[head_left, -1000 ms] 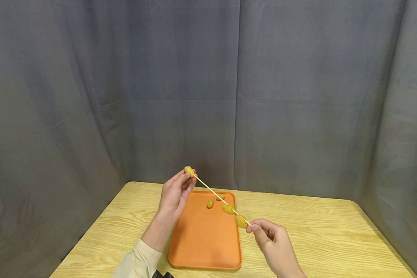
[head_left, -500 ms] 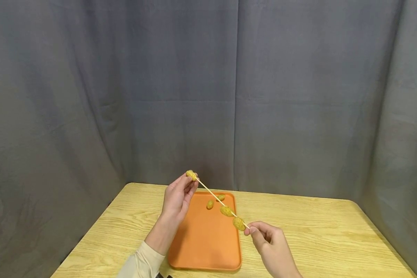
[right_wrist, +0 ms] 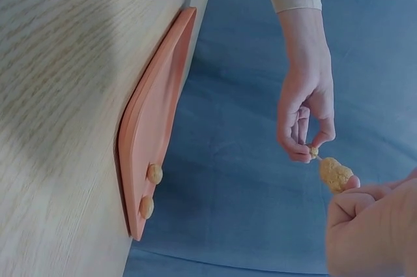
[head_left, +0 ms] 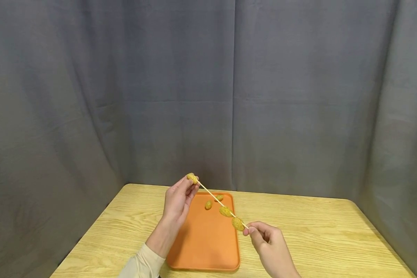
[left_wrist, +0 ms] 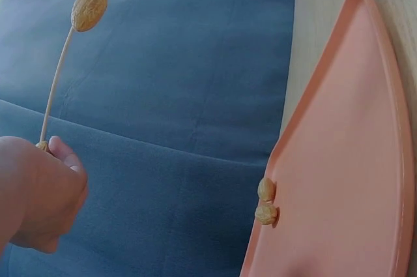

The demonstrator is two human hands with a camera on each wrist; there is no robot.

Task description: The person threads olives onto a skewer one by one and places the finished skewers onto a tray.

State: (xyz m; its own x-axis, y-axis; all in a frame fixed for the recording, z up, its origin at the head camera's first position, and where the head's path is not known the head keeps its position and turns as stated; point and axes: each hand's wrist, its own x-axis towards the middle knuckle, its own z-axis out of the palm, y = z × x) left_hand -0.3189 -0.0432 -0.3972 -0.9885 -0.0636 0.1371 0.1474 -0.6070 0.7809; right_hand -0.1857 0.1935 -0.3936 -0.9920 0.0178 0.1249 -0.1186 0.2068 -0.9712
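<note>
A grey fabric curtain (head_left: 180,96), seamed and softly creased, stands behind and along both sides of the surface (head_left: 299,231), which is pale yellow with wood grain and rounded far corners. A smooth orange tray (head_left: 203,247), rectangular with rounded corners and a raised rim, lies flat upon it. A beige cloth sleeve (head_left: 144,262) covers the left forearm. The left hand (head_left: 176,201) has its grip clamped on an end piece (head_left: 192,178), oval and yellow; the right hand (head_left: 272,247) has its grip pinched on the near end of a thin, straight stick (head_left: 211,194), slanting above the tray. Two threaded pieces (head_left: 225,211), wrinkled ovals, sit near the right hand. Two loose pieces (head_left: 208,205) lie near the tray's far edge.
</note>
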